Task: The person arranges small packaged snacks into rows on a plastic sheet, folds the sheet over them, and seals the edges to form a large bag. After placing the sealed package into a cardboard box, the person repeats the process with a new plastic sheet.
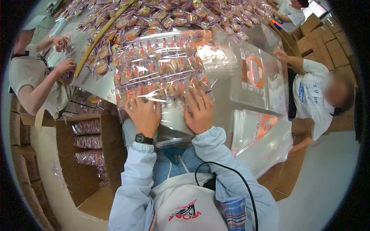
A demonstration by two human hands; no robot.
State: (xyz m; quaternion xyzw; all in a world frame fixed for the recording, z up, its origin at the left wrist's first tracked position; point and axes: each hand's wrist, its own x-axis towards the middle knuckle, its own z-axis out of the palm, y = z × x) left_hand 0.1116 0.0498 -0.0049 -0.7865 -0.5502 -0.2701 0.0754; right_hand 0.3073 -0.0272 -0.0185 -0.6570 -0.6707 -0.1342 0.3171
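Observation:
A large clear plastic bag point(156, 71) lies on the table in front of me, filled with rows of small wrapped pastries. My left hand point(143, 112), with a black watch on its wrist, rests on the near left part of the bag with its fingers spread. On the near right part lies my right hand point(199, 111), its fingers stretched out flat on the film. Both palms face down. The bag's near end, without pastries, reaches toward my lap. Glare on the plastic hides some of the packets.
Loose wrapped pastries point(165, 17) cover the far table beside a long yellow pole point(101, 36). Flat printed bags point(252, 77) lie to the right. An open carton point(86, 154) with packed bags stands lower left. One person point(308, 90) is at right, another point(36, 82) at left.

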